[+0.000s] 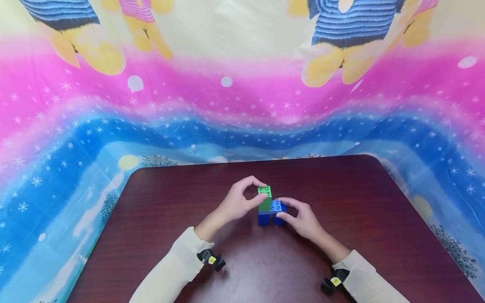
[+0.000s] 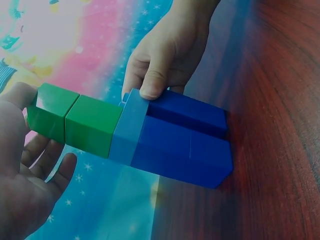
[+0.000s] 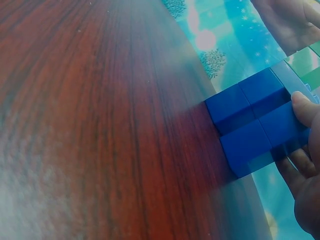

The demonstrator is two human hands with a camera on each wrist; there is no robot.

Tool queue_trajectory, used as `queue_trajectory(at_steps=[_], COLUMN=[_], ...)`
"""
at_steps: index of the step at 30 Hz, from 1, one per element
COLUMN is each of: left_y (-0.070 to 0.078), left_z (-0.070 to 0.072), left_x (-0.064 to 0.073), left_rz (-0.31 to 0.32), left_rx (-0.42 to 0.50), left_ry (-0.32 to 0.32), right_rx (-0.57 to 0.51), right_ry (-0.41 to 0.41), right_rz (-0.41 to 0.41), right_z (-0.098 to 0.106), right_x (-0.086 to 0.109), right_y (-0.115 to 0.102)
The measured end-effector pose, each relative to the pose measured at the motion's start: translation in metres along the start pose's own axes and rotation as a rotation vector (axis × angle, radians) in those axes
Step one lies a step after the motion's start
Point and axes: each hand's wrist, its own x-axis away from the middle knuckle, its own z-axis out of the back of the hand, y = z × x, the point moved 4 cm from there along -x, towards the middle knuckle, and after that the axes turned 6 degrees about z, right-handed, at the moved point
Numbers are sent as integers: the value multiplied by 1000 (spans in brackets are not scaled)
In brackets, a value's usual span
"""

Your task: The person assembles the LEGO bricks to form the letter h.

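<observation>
A small toy-brick structure stands on the table. Two dark blue brick columns (image 2: pixel 185 152) form its legs, bridged by a lighter blue brick (image 1: pixel 275 205). Over the left leg rise two stacked green bricks (image 2: pixel 94 123). My left hand (image 1: pixel 238 200) pinches the upper green brick between thumb and fingers. From the other side, my right hand (image 1: pixel 304 219) grips the structure by its right leg, thumb near the lighter blue brick. Studs show on the green top and on the uncovered half of the bridging brick.
The dark red wood-grain table (image 1: pixel 159 210) has rounded far corners. Behind and around it hangs a printed pink and blue cloth (image 1: pixel 227 105) with snowflakes and cartoon figures. Black wrist cameras (image 1: pixel 212 259) are strapped at both cream sleeves (image 1: pixel 170 265).
</observation>
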Motion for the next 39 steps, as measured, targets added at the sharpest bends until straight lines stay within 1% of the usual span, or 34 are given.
queue_trajectory(at_steps=[4, 8, 15, 20, 23, 28, 30, 33, 39], left_y=[-1, -2, -5, -6, -1, 21, 27, 28, 23], left_z=[1, 0, -4, -6, -6, -2, -1, -1, -4], left_x=[-1, -3, -1, -1, 1, 4, 5, 6, 4], left_rz=[-9, 0, -22, -8, -2, -5, -5, -13, -48], left_rx=[-2, 1, 43, 60, 69, 84, 92, 103, 111], left_ry=[5, 5, 31, 44, 43, 39, 41, 54, 95], right_rx=[0, 9, -17, -16, -10, -6, -9, -7, 3], right_ry=[1, 7, 3, 1, 1, 3, 1, -3, -3], right_rz=[4, 11, -1, 4, 11, 16, 10, -6, -11], right_z=[0, 0, 0, -1, -1, -1, -1, -2, -6], right_x=[0, 0, -1, -1, -1, -2, -2, -2, -2], right_y=[0, 0, 0, 1, 1, -1, 0, 7, 32])
